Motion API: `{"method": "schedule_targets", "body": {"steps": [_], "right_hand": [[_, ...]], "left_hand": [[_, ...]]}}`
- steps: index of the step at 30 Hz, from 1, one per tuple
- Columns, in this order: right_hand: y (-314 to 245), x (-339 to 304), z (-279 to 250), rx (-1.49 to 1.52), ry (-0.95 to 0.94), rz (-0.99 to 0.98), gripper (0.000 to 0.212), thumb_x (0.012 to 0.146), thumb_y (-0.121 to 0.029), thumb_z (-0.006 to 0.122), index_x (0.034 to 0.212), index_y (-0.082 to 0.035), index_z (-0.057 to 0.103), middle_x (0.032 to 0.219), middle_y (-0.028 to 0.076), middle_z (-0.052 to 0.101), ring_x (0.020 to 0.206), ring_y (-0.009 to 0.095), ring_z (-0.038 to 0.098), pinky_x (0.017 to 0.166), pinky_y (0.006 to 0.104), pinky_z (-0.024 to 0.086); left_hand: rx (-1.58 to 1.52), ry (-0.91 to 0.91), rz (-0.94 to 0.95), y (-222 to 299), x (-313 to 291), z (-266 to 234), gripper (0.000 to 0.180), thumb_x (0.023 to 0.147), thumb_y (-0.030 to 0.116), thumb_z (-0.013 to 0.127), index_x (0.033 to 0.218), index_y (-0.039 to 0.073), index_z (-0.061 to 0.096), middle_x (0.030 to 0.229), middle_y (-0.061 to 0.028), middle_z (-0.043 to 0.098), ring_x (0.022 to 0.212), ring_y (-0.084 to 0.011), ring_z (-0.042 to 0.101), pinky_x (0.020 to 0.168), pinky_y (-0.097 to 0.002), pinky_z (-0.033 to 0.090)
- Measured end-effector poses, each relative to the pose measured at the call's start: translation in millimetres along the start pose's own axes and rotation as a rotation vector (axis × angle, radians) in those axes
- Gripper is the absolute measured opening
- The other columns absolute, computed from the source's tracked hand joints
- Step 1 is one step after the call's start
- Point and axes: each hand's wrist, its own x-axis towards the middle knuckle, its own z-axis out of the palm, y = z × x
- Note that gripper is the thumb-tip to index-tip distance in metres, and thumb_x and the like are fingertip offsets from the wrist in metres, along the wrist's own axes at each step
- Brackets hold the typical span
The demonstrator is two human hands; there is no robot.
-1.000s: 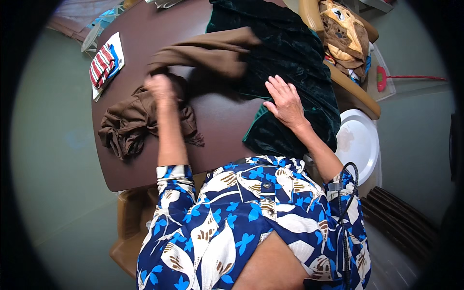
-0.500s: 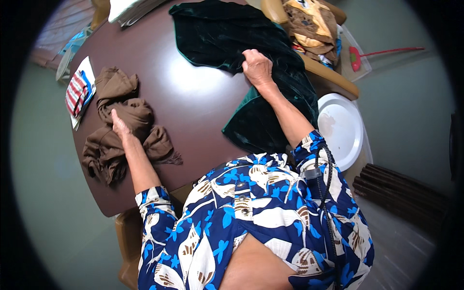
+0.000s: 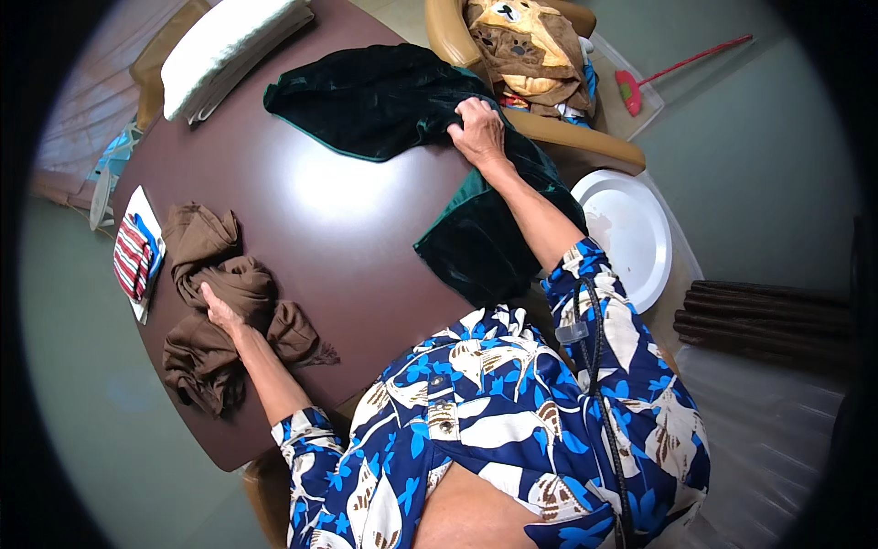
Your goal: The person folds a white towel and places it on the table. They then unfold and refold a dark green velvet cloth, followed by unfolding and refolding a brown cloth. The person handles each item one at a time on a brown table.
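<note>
On the left part of the table lies a crumpled brown scarf (image 3: 240,288) with a fringed end. My left hand (image 3: 222,313) is closed on its folds, thumb on top and the other fingers mostly hidden in the cloth. A dark green velvet cloth (image 3: 366,96) with a lighter green edge spreads over the far and right side of the table, one part hanging toward me. My right hand (image 3: 480,134) grips it near the middle, fingers curled into the fabric.
White folded cloths (image 3: 229,55) lie at the table's far left, a striped folded textile (image 3: 134,256) at its left edge. Right of the table stand a chair holding a brown-and-tan plush cloth (image 3: 535,55), a white round lid (image 3: 626,238) and dark brown rolls (image 3: 759,311).
The whole view has shifted and turned slightly, bringing more of the white folded cloths into sight. Both hands keep their hold on the same fabrics.
</note>
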Motion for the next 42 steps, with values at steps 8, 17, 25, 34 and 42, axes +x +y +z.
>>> {"method": "schedule_targets", "body": {"steps": [8,17,25,34,42], "right_hand": [[-42,-92,-87,0.349,-0.333,0.007,0.014,0.063,-0.012,0.050,0.067,0.001,0.049,0.067,0.016,0.050,0.063,0.032,0.052,0.056,0.0367,0.043],[-75,-94,-114,0.812,-0.613,-0.057,0.018,0.066,-0.020,0.065,0.065,-0.004,0.056,0.066,0.008,0.053,0.061,0.021,0.054,0.055,0.0292,0.043],[-4,26,0,-0.062,-0.075,-0.077,0.043,0.070,-0.025,0.060,0.104,-0.002,0.046,0.108,0.013,0.048,0.104,0.027,0.044,0.083,0.0382,0.035],[7,45,7,0.020,-0.007,0.020,0.033,0.066,-0.019,0.061,0.092,-0.004,0.047,0.096,0.012,0.053,0.093,0.030,0.049,0.076,0.0391,0.043],[-2,45,1,-0.057,0.010,0.150,0.033,0.071,-0.019,0.055,0.097,-0.002,0.046,0.090,0.019,0.051,0.084,0.035,0.052,0.070,0.0436,0.044]], "left_hand": [[0.030,0.028,0.017,-3,-4,-7,0.059,0.077,0.045,0.052,0.091,-0.012,0.054,0.090,-0.0147,0.059,0.076,-0.0232,0.056,0.070,-0.0331,0.045],[0.158,0.022,0.104,-4,-2,-9,0.061,0.077,0.044,0.051,0.094,-0.015,0.051,0.093,-0.0183,0.056,0.078,-0.0251,0.057,0.071,-0.0338,0.047],[0.181,0.022,-0.007,12,-22,2,0.060,0.079,0.047,0.046,0.100,-0.009,0.050,0.098,-0.0143,0.055,0.085,-0.0231,0.054,0.078,-0.0358,0.042],[0.163,0.019,0.111,9,-37,2,0.046,0.084,0.037,0.043,0.088,-0.007,0.056,0.079,-0.0112,0.059,0.065,-0.0190,0.055,0.062,-0.0297,0.046],[0.007,0.037,0.020,15,-51,4,0.049,0.078,0.041,0.052,0.096,-0.005,0.054,0.084,-0.0116,0.059,0.072,-0.0199,0.056,0.065,-0.0305,0.047]]}}
